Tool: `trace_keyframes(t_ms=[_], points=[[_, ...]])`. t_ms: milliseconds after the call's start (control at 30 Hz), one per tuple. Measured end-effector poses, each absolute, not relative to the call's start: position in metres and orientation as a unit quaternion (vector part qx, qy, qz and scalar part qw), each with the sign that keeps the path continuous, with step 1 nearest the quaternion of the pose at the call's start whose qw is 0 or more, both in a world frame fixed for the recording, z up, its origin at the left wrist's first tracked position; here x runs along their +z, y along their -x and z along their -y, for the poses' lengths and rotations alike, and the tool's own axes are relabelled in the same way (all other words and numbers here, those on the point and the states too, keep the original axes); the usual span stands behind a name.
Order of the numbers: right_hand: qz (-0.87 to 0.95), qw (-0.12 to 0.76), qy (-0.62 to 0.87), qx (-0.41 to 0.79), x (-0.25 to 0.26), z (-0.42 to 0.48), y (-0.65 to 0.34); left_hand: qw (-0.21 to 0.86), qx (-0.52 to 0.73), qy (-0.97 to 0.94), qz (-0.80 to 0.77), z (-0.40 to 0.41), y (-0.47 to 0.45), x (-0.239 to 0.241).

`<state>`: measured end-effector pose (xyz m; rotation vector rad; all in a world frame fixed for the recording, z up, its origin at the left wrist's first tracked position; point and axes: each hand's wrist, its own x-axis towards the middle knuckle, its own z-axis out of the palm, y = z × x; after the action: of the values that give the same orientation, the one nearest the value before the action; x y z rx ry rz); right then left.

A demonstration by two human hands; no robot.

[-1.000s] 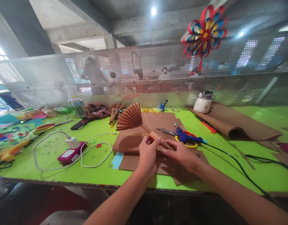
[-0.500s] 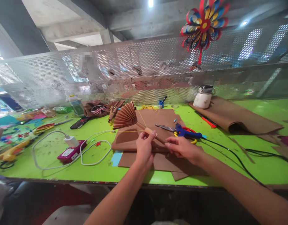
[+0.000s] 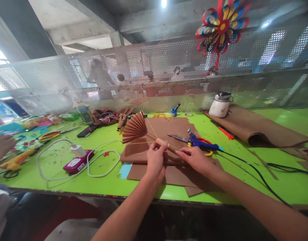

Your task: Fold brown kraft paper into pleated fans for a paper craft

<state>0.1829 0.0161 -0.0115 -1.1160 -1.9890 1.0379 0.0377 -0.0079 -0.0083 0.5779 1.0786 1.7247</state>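
Observation:
A pleated brown paper fan (image 3: 134, 128) is held above brown paper sheets (image 3: 169, 125), its spread part pointing up and left. My left hand (image 3: 156, 159) is closed round its rolled paper handle (image 3: 172, 149), thumb on top. Thin yellow string (image 3: 151, 126) runs from the fan's two outer corners towards the handle. With fingers pinched together, my right hand (image 3: 195, 158) grips the handle's lower right end; whether it also holds string I cannot tell. Just beyond my right hand lie scissors (image 3: 178, 138) and a blue glue gun (image 3: 203, 144).
On the green table (image 3: 103, 185) lie a purple power strip (image 3: 77, 163) with a white cable, a phone (image 3: 87, 131) and a yellow glue gun (image 3: 17, 160). A mug (image 3: 219, 106) stands on folded brown paper (image 3: 259, 122). Another person's hand (image 3: 3, 147) is at the far left.
The view has shifted slightly. My right hand stays at the handle's end, and the string from the fan's corners looks straighter. Another person's hand has come further into view at the left.

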Motion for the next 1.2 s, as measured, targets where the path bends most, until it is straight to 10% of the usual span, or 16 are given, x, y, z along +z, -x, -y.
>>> trace_keyframes(t_ms=[800, 1200], points=[[0.822, 0.370, 0.390, 0.187, -0.028, 0.001, -0.172, 0.486, 0.704, -0.245, -0.456, 0.010, -0.032, -0.007], [0.693, 0.329, 0.372, 0.521, -0.002, 0.030, -0.107, 0.477, 0.577, -0.371, -0.550, -0.022, 0.056, 0.032]])
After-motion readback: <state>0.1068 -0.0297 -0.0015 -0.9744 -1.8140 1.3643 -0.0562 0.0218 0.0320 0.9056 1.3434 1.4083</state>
